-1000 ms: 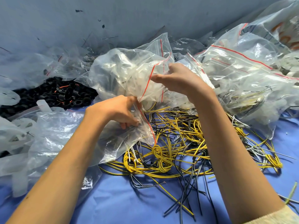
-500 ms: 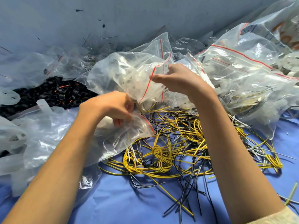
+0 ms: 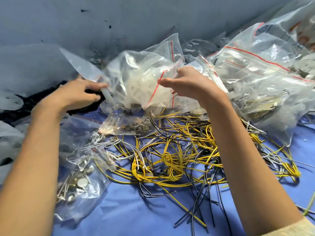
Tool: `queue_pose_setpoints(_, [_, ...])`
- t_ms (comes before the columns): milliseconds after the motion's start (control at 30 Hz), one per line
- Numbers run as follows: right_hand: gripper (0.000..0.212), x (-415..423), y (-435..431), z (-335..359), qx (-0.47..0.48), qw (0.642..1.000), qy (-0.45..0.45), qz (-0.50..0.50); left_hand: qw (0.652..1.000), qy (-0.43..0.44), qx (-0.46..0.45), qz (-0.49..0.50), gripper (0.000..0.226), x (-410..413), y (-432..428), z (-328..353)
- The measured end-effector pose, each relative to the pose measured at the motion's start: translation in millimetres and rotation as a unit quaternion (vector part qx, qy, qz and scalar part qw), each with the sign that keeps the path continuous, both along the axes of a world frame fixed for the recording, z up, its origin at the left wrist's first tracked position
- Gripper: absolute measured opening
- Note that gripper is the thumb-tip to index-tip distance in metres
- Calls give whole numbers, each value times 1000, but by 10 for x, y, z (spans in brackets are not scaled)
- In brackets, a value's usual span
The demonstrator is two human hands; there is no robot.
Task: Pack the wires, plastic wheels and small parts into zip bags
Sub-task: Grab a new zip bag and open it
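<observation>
Right hand (image 3: 189, 84): fingers curled, pinching red-striped mouth of clear zip bag of white plastic parts (image 3: 136, 79).
Left hand (image 3: 75, 94): blurred, fingertips at bag's left edge; grip unclear.
Bag place: just behind loose yellow and black wires (image 3: 170, 150).

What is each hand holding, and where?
Right hand pinches the zip bag at its red-striped mouth edge. Left hand is at a white plastic piece; blur hides any grip.

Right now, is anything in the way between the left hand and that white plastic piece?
Nothing visible is. The left hand is right at the white plastic piece, by the lower left edge of the zip bag that the right hand pinches. Motion blur hides whether the left one grips it.
</observation>
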State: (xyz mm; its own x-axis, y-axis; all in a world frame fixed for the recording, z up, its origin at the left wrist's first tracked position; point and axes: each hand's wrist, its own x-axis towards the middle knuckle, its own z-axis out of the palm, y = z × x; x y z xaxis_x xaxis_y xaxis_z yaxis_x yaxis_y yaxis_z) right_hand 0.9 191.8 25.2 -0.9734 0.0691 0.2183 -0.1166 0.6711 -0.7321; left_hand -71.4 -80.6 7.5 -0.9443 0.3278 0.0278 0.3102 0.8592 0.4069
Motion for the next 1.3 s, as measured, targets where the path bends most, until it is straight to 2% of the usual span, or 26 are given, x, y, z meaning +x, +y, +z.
queue_pose_setpoints(67, [36,-7,-2,-7,-5,1000,0,-3,994,-23,-66,83,41,-46,-50,-61])
queue_pose_setpoints(167, [33,1,-9,-1,-6,1000,-5,-3,972,47,-82,213,31,-124,-65,-140])
queue_pose_setpoints(233, [33,8,-15,4,-2,1000,-9,-3,966,60,-81,237,30,-151,-78,-190])
queue_pose_setpoints(400, [32,24,-25,22,3,1000,-21,-1,964,17,-61,259,31,-108,-152,-282])
queue_pose_setpoints(567, [32,33,-34,31,14,999,-30,-1,953,63,-58,292,47,-90,-160,-272])
queue_pose_setpoints(633, [31,29,-34,27,17,999,-31,2,951,69,-52,298,45,-86,-151,-251])
queue_pose_setpoints(800, [24,40,-41,39,29,999,-35,24,963,61,-42,258,30,-18,-116,-222])
queue_pose_setpoints(1000, [9,77,-73,73,40,997,-24,60,969,132,62,198,21,40,-48,230])
queue_pose_setpoints(1067, [27,78,-78,84,47,997,-19,62,971,137,143,131,13,165,-40,432])
queue_pose_setpoints(1200, [47,109,-142,120,56,995,-5,78,942,51,332,-11,12,524,142,708])
queue_pose_setpoints(1300, [40,133,-205,142,42,996,-6,85,915,-57,386,-104,23,700,406,758])
